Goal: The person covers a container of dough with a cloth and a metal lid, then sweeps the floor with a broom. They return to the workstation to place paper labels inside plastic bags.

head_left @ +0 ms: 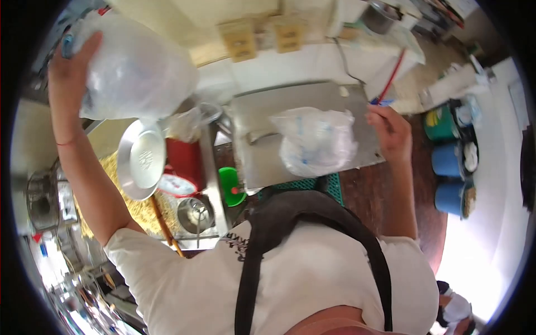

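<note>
My left hand is raised at the upper left, its thumb and fingers closed on the edge of a large, bulging clear plastic bag. At the right, my right hand is closed around the lower end of a thin red stick with blue near my fingers. Between my hands, a filled, translucent plastic bag with faint blue print lies on a metal table. Its contents cannot be made out.
On the left stand a red weighing scale, a round metal pan, yellowish noodle-like strands and a metal bowl. A green container sits below. Blue buckets line the right wall; another person is at the lower right.
</note>
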The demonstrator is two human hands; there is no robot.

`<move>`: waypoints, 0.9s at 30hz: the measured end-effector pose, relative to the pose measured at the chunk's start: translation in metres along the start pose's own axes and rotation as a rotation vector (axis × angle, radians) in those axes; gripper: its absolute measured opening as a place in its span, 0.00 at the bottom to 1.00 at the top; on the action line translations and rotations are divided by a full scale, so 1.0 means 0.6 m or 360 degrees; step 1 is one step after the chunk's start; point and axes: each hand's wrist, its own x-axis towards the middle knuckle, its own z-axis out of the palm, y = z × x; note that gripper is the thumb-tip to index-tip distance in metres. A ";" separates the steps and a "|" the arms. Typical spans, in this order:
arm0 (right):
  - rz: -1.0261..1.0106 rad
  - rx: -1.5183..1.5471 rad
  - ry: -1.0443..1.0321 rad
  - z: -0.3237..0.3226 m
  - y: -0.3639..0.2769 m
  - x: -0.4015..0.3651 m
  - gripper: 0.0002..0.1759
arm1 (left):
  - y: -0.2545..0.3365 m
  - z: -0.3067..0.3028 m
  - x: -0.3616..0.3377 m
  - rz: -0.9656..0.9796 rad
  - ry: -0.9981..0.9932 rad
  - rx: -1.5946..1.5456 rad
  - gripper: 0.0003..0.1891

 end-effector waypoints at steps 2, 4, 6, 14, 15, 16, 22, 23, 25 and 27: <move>0.0001 0.0100 -0.0007 -0.011 0.014 0.003 0.10 | 0.017 0.110 -0.036 0.0248 -0.0092 -0.0124 0.24; 0.0016 0.0171 -0.0043 -0.025 0.034 0.002 0.09 | 0.034 0.233 -0.062 0.0183 -0.0285 -0.0258 0.25; 0.0053 0.0186 -0.0090 -0.038 0.058 0.008 0.09 | 0.105 0.339 -0.101 -0.0060 -0.0409 -0.0226 0.26; 0.0113 0.0271 -0.0196 -0.007 0.214 0.041 0.29 | 0.203 0.644 -0.182 0.0111 -0.0961 -0.0188 0.32; 0.0113 0.0282 -0.0213 0.005 0.224 0.051 0.35 | 0.211 0.655 -0.185 0.0042 -0.1165 -0.0183 0.32; 0.0038 0.0254 -0.0227 0.019 0.240 0.058 0.40 | 0.218 0.663 -0.188 -0.0031 -0.1368 -0.0176 0.33; -0.0031 0.0182 -0.0272 0.097 0.294 0.091 0.56 | 0.124 0.604 -0.166 -0.0561 -0.0921 -0.0632 0.26; 0.0043 0.0240 -0.0252 0.107 0.297 0.089 0.56 | 0.092 0.604 -0.175 -0.0686 -0.0990 -0.0704 0.26; 0.0146 0.0401 -0.0344 0.129 0.318 0.085 0.55 | 0.030 0.615 -0.217 -0.0951 -0.1110 -0.0854 0.27; 0.0212 0.0611 -0.0576 0.155 0.352 0.083 0.53 | 0.005 0.644 -0.277 -0.1012 -0.1463 -0.0902 0.25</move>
